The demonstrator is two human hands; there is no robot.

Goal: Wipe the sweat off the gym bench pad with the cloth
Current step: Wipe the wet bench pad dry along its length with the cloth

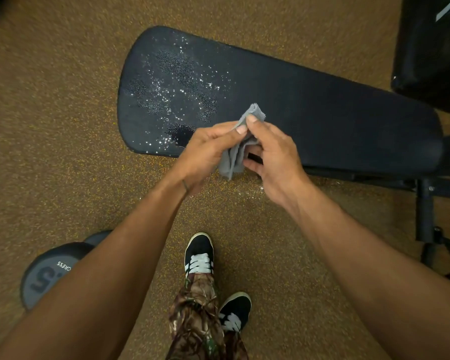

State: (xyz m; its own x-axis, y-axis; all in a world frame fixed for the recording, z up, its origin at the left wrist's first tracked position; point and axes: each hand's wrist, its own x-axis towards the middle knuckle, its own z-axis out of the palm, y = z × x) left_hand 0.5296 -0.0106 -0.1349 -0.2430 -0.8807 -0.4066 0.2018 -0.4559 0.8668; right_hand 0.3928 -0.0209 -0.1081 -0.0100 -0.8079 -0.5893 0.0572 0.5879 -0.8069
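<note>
While both hands pinch the grey cloth (235, 152) above the near edge of the pad (309, 105), the wiping looks not yet begun: the left hand (208, 152) and right hand (273, 162) are each closed on the cloth, seemingly folding or bunching it. Sweat (177, 84) beads over the pad's left end, untouched. Next, I judge, the cloth must be pressed flat there and swept across.
</note>
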